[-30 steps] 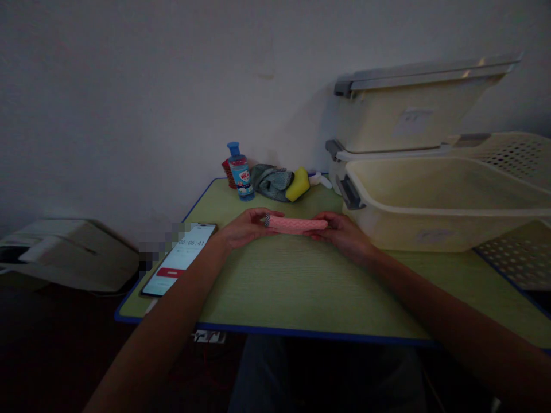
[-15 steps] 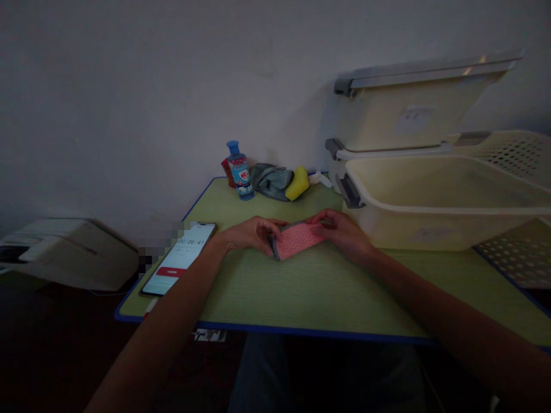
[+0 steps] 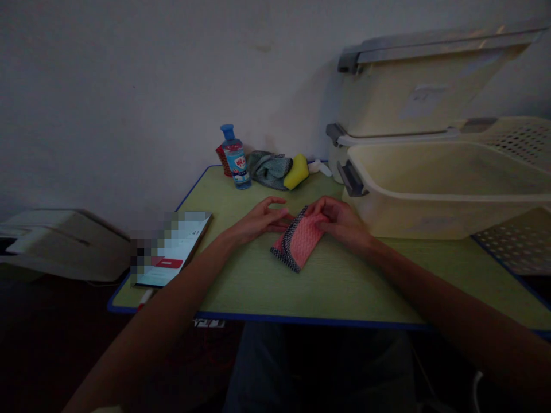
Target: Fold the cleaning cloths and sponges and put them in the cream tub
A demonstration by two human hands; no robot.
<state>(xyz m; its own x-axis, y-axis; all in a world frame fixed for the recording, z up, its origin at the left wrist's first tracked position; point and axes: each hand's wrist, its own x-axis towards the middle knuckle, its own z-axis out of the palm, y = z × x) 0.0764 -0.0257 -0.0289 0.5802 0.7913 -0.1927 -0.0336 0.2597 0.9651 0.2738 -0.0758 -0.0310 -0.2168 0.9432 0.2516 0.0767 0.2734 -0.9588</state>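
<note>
- And the L hand [image 3: 258,222] is off its grip! ½ sec ago its fingers have the pink pad [image 3: 307,238] by the L end; now they're loosely spread, thumb apart, nothing clasped. Fingertips sit right by the pad's far L edge; can't tell if touching.
- R hand [image 3: 342,221] keeps its pinch, thumb vs. fingers, nearly closed on the upper R end.
- Pad's swung round, too: a sec ago a slim edge-on strip, then a shallow slant, now steeper w/ its broad face showing.
- Texture check: pink face is bumpy, quilted-looking; blk-and-wht checked band [image 3: 287,241] runs down the L long side & across the near end. Shape's a flattish rectangle, approx.
- Long axis goes diagonal, near-L to far-R; checked end points toward the person & a bit L.
- Location: mid-table, between the hands, over the green wood-grain tabletop [image 3: 241,275] w/ blue edging. Can't tell if the near end touches down.
- Behind: clear plastic bottle [image 3: 237,163] w/ blue cap, crumpled grey mesh cloth [image 3: 267,171], yellow sponge [image 3: 297,172]. Smooth cream plastic bin [image 3: 404,218] at R.
</note>
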